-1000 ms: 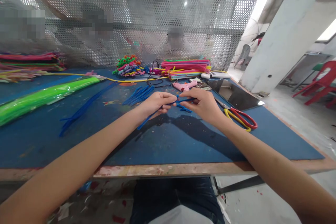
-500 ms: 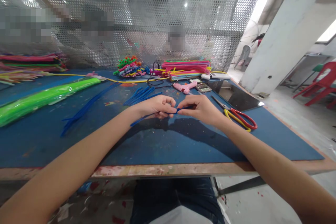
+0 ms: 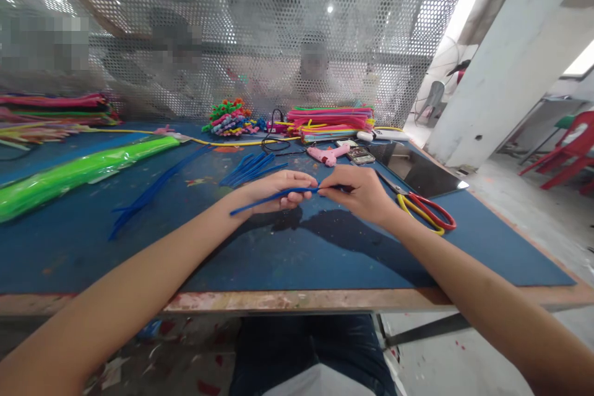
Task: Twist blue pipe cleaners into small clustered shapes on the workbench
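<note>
A blue pipe cleaner (image 3: 273, 196) lies across the fingers of my left hand (image 3: 281, 189), its free end trailing over the wrist. The left fingers are curled around it from beneath, palm partly upturned. With thumb and fingertips together, my right hand (image 3: 357, 190) pinches the pipe cleaner near its other end, close to the left fingertips. Both hands are just above the blue tabletop. Behind my left hand lies a small pile of cut blue pipe cleaners (image 3: 248, 168). Scissors with red and yellow handles (image 3: 429, 210) rest beside my right hand.
A pink glue gun (image 3: 328, 154) and a phone (image 3: 359, 153) lie beyond my hands. Pipe-cleaner bundles (image 3: 329, 119) line the mesh screen (image 3: 260, 31). At left are a green packet (image 3: 88, 170) and long blue pipe cleaners (image 3: 158, 189). A dark glass panel (image 3: 415, 167) lies at right.
My left hand has turned its palm more upward and its fingers have loosened, showing more of the blue pipe cleaner. My right hand has shifted slightly right, still pinching.
</note>
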The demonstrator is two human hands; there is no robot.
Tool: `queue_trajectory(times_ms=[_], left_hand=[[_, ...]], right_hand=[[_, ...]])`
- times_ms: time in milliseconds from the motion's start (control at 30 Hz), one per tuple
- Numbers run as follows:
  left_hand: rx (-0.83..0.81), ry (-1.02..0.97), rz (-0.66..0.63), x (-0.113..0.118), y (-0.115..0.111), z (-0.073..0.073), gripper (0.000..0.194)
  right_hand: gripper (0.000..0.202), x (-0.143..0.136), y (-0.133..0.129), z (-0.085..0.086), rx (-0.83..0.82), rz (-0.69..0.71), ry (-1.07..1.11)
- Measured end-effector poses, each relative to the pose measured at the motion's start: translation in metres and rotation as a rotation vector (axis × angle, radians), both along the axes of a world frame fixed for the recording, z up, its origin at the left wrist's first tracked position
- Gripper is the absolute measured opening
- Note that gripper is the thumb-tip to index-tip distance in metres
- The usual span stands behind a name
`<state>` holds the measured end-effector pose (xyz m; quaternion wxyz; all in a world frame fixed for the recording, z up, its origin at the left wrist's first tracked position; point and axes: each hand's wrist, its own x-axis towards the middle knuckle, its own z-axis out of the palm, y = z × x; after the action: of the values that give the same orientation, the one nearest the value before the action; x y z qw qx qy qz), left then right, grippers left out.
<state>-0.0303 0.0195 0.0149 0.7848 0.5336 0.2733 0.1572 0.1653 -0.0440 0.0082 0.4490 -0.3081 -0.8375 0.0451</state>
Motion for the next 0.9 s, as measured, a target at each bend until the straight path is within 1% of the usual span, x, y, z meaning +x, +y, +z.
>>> queue_trajectory(times_ms=[100,167,200,267,333,367,433,567,667,733,800,900], left_hand=[[-0.077,-0.182,0.115,0.002,-0.002,-0.006,0.014],[-0.081,-0.257,0.158,0.004,-0.005,-0.009,0.019],[-0.076,-0.280,0.173,0.005,-0.006,-0.010,0.019],[-0.053,-0.302,0.205,0.007,-0.009,-0.011,0.014],[-0.033,-0.301,0.232,0.009,-0.012,-0.013,0.008],[-0.027,-0.297,0.235,0.010,-0.013,-0.013,0.009],[-0.039,-0.276,0.215,0.011,-0.014,-0.014,0.014],[-0.098,-0.202,0.122,0.009,-0.013,-0.014,0.023],[-0.111,-0.095,0.024,0.006,-0.008,-0.015,0.024],[-0.100,0.002,-0.017,0.004,-0.005,-0.015,0.025],[-0.073,0.067,-0.023,0.003,-0.003,-0.015,0.026],[-0.017,0.080,-0.021,0.003,-0.003,-0.014,0.026]], right_hand=[[0.013,-0.001,-0.003,0.003,0.021,-0.116,0.131],[0.013,-0.003,-0.004,0.002,0.036,-0.146,0.195],[0.013,-0.004,-0.005,0.002,0.048,-0.152,0.218],[0.012,-0.006,-0.006,0.000,0.074,-0.154,0.233],[0.012,-0.007,-0.006,-0.002,0.089,-0.149,0.212],[0.012,-0.007,-0.006,-0.003,0.096,-0.143,0.196],[0.013,-0.006,-0.005,-0.005,0.116,-0.124,0.161],[0.017,-0.002,-0.002,-0.010,0.181,-0.085,0.048],[0.021,0.001,-0.002,-0.011,0.206,-0.009,-0.071],[0.022,0.003,-0.002,-0.011,0.203,0.050,-0.164],[0.022,0.004,-0.001,-0.010,0.195,0.088,-0.231],[0.021,0.005,0.002,-0.008,0.187,0.132,-0.232]])
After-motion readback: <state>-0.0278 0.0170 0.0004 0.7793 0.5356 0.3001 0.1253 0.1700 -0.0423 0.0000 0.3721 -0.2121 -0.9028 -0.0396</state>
